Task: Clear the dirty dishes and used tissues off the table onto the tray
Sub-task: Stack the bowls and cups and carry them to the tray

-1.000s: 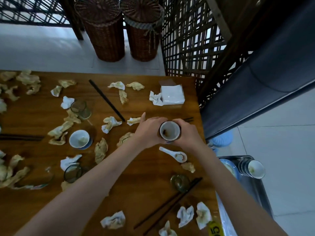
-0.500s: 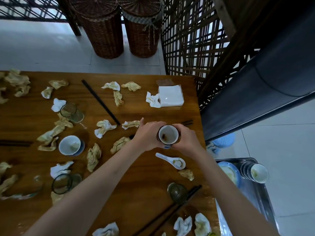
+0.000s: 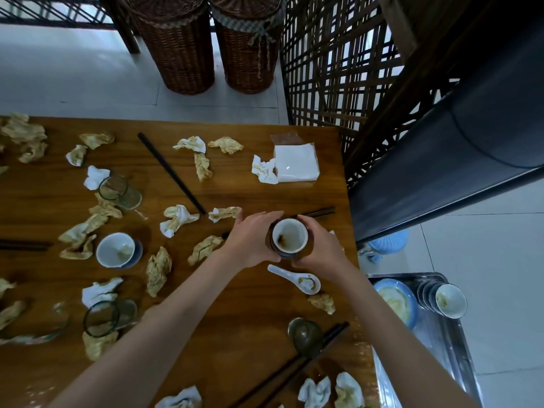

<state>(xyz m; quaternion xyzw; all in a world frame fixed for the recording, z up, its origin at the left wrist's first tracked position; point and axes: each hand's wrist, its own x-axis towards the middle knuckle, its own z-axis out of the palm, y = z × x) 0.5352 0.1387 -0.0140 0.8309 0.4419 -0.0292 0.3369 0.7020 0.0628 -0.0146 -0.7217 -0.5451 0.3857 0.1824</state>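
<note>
Gripping a stained white cup (image 3: 290,237) from both sides, left hand (image 3: 253,240) curling round its left wall and right hand (image 3: 319,248) round its right wall, above the wooden table (image 3: 235,328) near its right edge. Lying just below the hands: a soiled white spoon (image 3: 297,279), with crumpled tissues (image 3: 176,219) scattering across the tabletop. Standing off the table's right edge: a metal tray (image 3: 447,346) carrying a blue-rimmed plate (image 3: 396,301) and stacked bowls (image 3: 446,300).
</note>
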